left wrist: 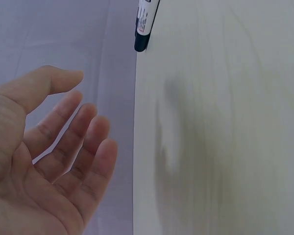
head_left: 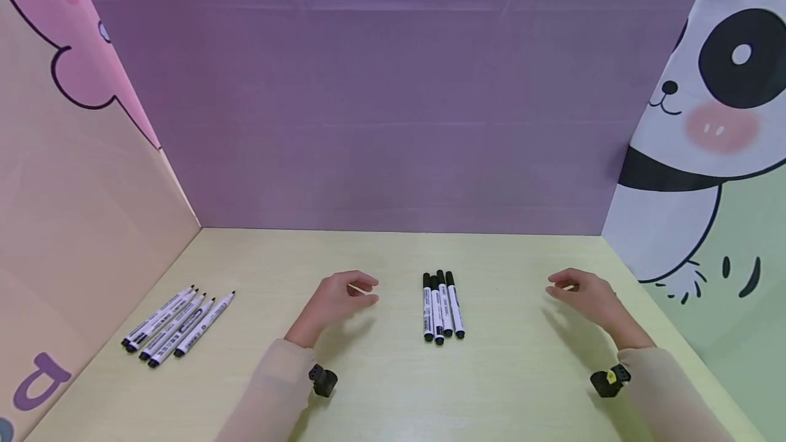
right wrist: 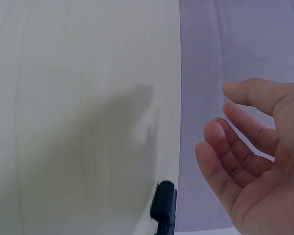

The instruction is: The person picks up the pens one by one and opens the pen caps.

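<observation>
In the head view a group of several white markers with black caps (head_left: 443, 309) lies side by side on the table, between my two hands. My left hand (head_left: 340, 299) hovers to the left of that group, its fingers loosely bent and holding nothing. On the other side my right hand (head_left: 580, 295) hangs above the table, also with relaxed fingers around nothing. The left wrist view shows the end of one marker (left wrist: 145, 22) beyond my left hand (left wrist: 59, 147). A black marker end (right wrist: 164, 201) appears below and left of my right hand (right wrist: 255, 152).
Several more white markers (head_left: 178, 326) lie slanted at the left of the pale wooden table (head_left: 393, 387). A purple wall (head_left: 393, 101) closes off the back. Printed panels stand on either side, a pink figure (head_left: 86, 39) on the left and a panda (head_left: 724, 87) on the right.
</observation>
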Available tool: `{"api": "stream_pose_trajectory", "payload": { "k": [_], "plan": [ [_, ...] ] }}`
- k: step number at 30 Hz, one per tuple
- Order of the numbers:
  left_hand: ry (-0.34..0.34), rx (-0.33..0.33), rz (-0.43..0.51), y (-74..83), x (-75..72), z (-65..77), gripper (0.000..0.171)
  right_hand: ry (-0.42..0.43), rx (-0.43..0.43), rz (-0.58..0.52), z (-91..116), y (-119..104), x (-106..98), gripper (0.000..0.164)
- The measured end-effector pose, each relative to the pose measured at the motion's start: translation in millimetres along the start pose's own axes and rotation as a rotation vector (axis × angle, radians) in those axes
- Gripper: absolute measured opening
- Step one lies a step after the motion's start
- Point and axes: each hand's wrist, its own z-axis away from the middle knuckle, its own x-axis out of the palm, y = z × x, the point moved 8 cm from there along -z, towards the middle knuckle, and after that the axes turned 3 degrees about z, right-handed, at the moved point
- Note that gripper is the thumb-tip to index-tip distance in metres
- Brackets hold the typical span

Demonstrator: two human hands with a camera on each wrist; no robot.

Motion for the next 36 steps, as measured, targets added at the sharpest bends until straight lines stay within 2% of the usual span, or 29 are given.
{"api": "stream_pose_trajectory", "payload": {
  "k": [7, 15, 27, 36],
  "plan": [
    [-0.01, 0.01, 0.016, 6.9, 15.5, -5.4, 0.024, -0.016, -0.02, -0.02, -3, -17, 10, 0.039],
    [-0.03, 0.012, 0.019, 10.5, 31.1, -9.7, 0.025, -0.013, -0.062, -0.065, -5, -36, 25, 0.034],
    [-0.095, -0.002, -0.001, 20.0, 56.5, -12.8, 0.027, -0.026, -0.108, -0.1, -6, -55, 38, 0.031],
    [-0.105, -0.018, -0.051, 27.7, 72.9, -18.5, 0.029, -0.031, -0.139, -0.121, -8, -65, 48, 0.028]
  ]
}}
